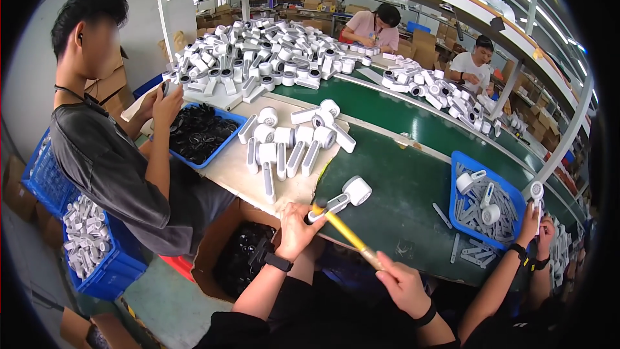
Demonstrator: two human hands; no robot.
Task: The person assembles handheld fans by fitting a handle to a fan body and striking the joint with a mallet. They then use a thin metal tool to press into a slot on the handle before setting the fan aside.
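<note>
My right hand is wrapped round the wooden end of a yellow-handled hammer. Its dark head points up and left, over the fingertips of my left hand. That hand grips a small white piece with a dark round face at the table's near edge; fingers and hammer hide most of it. Just beyond lies a white handheld device with a round head and a grey strip on its handle. Further back, several similar devices are grouped on a cardboard sheet.
A blue tray of black rings stands left, by a person in a dark shirt. Below is a carton of black parts. To the right, another person's hands hold a white device beside a blue tray of grey strips. Devices heap beyond.
</note>
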